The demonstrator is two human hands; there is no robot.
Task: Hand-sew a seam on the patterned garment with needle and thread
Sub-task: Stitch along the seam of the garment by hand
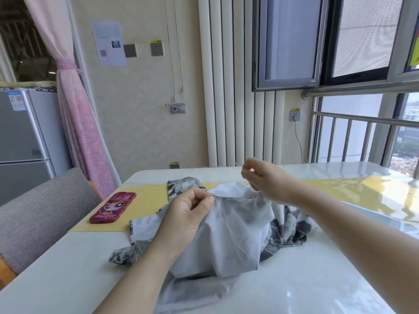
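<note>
Garment (226, 234) on table (317, 279), seam edge pinched in left hand (188, 214); needle (243, 185) pinched by right hand (265, 177), loose thread (235, 241) hanging below.

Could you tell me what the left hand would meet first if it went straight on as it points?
The left hand pinches the garment at its raised edge, so it would push into that fabric first; beyond, probably the right hand, though depth is unclear.

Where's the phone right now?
Head view: the phone in its pink cartoon case lies on the yellow mat, left side of the table, left of the garment and the left hand, touching neither.
</note>
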